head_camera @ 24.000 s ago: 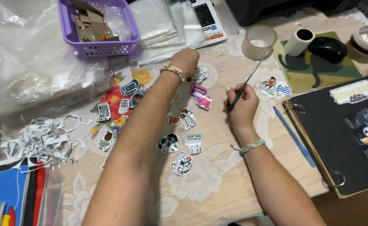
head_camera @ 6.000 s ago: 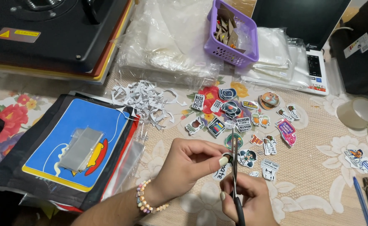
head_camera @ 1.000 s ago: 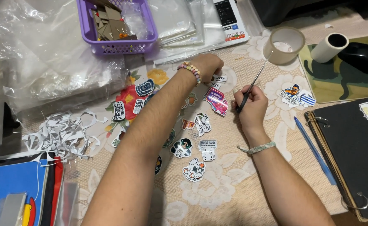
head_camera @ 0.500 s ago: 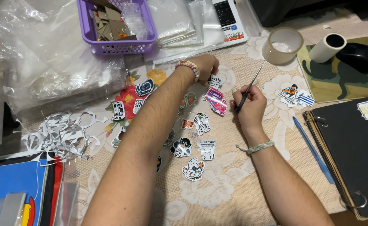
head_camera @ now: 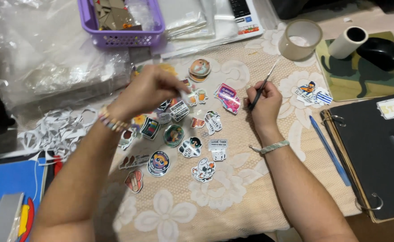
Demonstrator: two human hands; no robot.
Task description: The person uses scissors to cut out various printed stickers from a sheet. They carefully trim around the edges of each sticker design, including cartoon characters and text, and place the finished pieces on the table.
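Stickers [head_camera: 174,134], cut-out and brightly printed, are lying scattered across the middle of the tabletop [head_camera: 233,201], which is wearing a cream lace cloth with a flower pattern. Going from the biggest things down: a black ring binder [head_camera: 381,157] is lying open at the right edge, clear plastic bags [head_camera: 40,58] are piling up at the far left, a purple basket [head_camera: 121,27] is sitting at the top with card scraps in it, and a tangle of white paper trimmings [head_camera: 58,130] is lying left of the spread. Smaller still, a roll of clear tape [head_camera: 301,39] and a blue pen [head_camera: 329,150] are resting to the right. The left hand [head_camera: 150,89] is hovering over the upper part of the spread, its fingertips pinching one small sticker [head_camera: 188,92]; the motion blur is hiding just how it grips. The right hand [head_camera: 264,105] is closing around a thin dark tool [head_camera: 262,87], seemingly small scissors, pointing up and away. These pieces are looking feather-light, thin and bendable, likely easy to crease and hard to lift flat, so pinching gently at an edge seems best.
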